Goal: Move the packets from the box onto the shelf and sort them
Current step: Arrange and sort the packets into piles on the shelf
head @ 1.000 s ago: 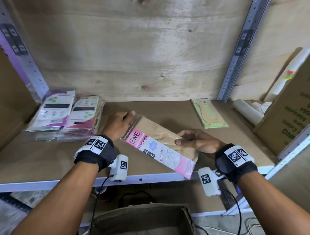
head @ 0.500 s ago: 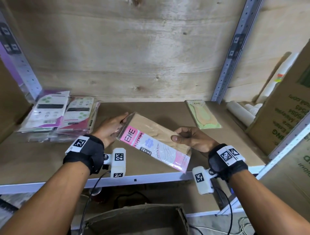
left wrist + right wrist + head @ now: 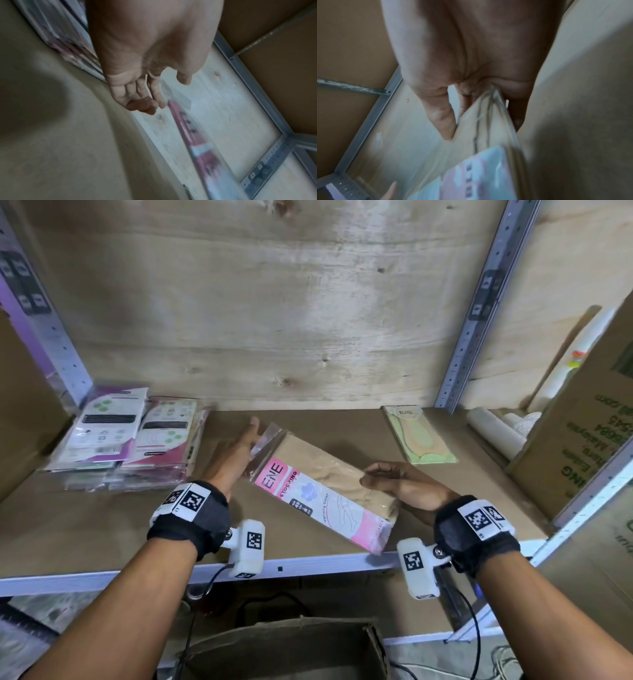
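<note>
A stocking packet (image 3: 325,491), beige with a pink and white label, hangs slanted just above the shelf board (image 3: 85,525). My right hand (image 3: 380,477) grips its right long edge, thumb on top and fingers beneath, as the right wrist view shows on the packet (image 3: 488,142). My left hand (image 3: 245,440) is open beside the packet's clear top flap, fingers straight and thumb up. In the left wrist view the left hand (image 3: 164,94) lies against the flap of the packet (image 3: 197,142) without curling round it. The cardboard box (image 3: 284,648) stands below the shelf.
A stack of purple and white packets (image 3: 113,440) lies at the shelf's left back. A green packet (image 3: 418,436) lies at the right back by the metal upright (image 3: 479,313). White rolls (image 3: 493,433) and a big carton (image 3: 582,446) fill the right side.
My left hand has uncurled from the packet's top end and now lies open beside it. The right hand keeps its grip and the packet has shifted slightly towards the back.
</note>
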{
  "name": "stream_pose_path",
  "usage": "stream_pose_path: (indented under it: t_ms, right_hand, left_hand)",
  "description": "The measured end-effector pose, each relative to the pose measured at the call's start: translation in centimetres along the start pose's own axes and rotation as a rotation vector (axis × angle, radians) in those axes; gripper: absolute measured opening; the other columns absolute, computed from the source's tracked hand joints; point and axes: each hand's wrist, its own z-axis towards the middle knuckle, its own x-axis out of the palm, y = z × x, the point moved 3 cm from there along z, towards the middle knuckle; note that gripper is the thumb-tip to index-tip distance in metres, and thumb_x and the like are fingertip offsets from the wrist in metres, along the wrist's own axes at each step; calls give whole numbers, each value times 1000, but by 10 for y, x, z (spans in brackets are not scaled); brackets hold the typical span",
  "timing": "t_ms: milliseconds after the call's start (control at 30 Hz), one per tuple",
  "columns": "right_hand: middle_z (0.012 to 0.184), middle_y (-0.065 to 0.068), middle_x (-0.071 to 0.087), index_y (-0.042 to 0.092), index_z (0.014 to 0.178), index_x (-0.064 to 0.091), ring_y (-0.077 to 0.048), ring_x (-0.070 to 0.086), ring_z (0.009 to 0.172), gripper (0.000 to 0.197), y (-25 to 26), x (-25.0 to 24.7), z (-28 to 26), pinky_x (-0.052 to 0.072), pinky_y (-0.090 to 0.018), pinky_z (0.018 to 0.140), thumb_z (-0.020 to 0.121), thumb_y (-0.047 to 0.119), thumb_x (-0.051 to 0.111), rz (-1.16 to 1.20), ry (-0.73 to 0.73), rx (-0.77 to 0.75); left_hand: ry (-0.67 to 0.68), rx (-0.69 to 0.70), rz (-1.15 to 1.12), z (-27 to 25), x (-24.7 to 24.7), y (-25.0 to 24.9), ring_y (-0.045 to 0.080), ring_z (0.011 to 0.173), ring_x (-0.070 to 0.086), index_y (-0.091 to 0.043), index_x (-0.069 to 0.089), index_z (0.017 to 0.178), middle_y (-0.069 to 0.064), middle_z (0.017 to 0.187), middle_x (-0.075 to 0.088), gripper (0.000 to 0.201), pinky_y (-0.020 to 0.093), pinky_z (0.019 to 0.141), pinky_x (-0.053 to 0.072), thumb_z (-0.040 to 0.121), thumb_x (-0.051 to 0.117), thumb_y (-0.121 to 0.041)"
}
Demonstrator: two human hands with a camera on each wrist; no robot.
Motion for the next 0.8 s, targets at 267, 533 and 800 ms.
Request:
stream_pose_path:
  t_ms: [267, 533, 800]
  right_hand:
    - [98, -18, 68, -2, 112, 62, -27, 64, 84, 23, 0, -1, 3, 54, -32, 73, 89, 0, 63, 330, -171, 55]
    - [83, -14, 63, 8, 87, 53, -20, 63, 65, 19, -4, 11, 8, 54, -26, 55, 87, -7, 65, 434, -294, 62]
    - [101, -20, 68, -3, 115, 59, -29, 65, 72, 39, -6, 3, 7, 58, -31, 54, 83, 11, 76, -41, -210, 267]
  left_hand:
    - [176, -155, -189, -16, 29, 3, 25, 78, 74, -12, 61, 120, 13, 102, 73, 62, 29, 62, 59, 80, 70, -59]
    - [592, -147, -192, -50, 80, 3, 24, 82, 75, -11, 64, 119, 11, 101, 77, 45, 27, 71, 62, 79, 82, -22]
    - [395, -143, -97, -50, 83, 1, 19, 72, 73, 3, 55, 126, 13, 95, 72, 55, 28, 63, 63, 78, 82, -6]
